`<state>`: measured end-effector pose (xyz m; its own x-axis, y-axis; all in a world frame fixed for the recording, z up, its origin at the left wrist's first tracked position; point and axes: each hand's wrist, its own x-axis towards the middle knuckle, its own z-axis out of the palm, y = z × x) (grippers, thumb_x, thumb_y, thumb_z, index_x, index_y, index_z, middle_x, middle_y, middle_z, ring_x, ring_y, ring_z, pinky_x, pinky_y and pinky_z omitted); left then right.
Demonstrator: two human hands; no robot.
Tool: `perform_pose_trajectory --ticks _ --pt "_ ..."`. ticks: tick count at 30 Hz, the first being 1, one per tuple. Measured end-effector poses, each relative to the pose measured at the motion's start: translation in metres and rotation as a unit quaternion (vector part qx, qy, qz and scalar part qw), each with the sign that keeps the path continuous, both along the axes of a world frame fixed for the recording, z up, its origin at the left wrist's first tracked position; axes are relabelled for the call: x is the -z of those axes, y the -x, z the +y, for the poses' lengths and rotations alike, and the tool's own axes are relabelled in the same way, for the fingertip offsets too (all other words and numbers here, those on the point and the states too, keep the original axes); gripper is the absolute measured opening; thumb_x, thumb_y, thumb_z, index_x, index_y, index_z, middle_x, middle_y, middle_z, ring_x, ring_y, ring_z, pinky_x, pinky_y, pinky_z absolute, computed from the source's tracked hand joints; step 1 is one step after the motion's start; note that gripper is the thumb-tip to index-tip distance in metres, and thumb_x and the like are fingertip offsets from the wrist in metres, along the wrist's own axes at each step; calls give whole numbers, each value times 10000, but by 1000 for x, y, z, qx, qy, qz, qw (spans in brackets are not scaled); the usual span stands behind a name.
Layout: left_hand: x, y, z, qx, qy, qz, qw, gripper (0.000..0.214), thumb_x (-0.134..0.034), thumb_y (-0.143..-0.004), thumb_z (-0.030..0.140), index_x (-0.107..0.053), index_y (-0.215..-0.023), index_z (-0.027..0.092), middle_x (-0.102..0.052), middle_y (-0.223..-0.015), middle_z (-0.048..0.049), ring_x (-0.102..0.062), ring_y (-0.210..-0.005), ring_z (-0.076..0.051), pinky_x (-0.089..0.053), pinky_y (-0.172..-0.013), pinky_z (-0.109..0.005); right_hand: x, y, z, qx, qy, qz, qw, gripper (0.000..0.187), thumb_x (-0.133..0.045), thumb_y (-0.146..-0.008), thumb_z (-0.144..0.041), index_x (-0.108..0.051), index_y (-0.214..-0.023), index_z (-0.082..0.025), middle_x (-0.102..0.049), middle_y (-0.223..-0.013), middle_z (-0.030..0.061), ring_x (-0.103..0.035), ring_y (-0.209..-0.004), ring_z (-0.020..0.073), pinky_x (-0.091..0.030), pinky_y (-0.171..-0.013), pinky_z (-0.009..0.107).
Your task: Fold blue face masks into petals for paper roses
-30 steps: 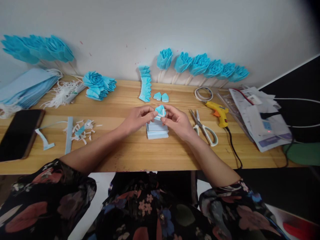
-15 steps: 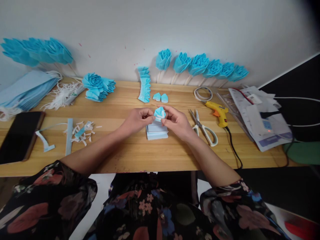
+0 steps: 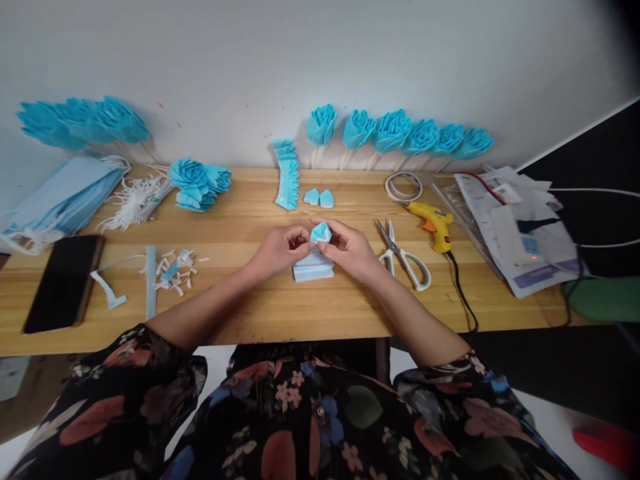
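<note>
blue piece (image 3: 321, 231) | less white showing now | pinched: left hand (image 3: 280, 249), right hand (image 3: 351, 251)

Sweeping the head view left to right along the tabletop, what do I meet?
Black rectangular phone, small white scraps, left hand, folded light-blue fabric piece, right hand, yellow plastic glue gun, white printed papers.

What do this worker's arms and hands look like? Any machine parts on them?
No machine parts or cables show. The left hand and right hand are human and bare, with no gloves or watch visible. The left sleeve and right sleeve are loose and black, printed with flowers in reddish, pink and blue tones, and stop well short of the wrists.
</note>
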<state>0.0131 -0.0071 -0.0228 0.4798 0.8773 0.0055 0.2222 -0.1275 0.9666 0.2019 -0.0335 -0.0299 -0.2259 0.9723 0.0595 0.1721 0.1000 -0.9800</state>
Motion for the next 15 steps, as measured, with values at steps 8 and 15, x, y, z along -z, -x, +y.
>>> perform_pose_trajectory --ticks 8,15 --pt "-7 2 6 4 39 -26 999 215 -656 -743 339 -553 -665 167 -516 -625 36 -434 -589 -87 -349 -581 -236 -3 -7 3 -17 24 48 998 515 -682 -775 -255 -647 -1287 -212 -642 -827 -12 -543 -702 126 -473 -683 281" --pt "-11 4 9 1 54 -24 998 208 -664 -744 341 -561 -682 172 -548 -606 33 -438 -554 -82 -346 -543 -232 5 -12 6 -16 46 127 991 513 -744 -782 -355 -657 -1261 -195 -693 -977 39 -596 -811 149 -498 -710 289"
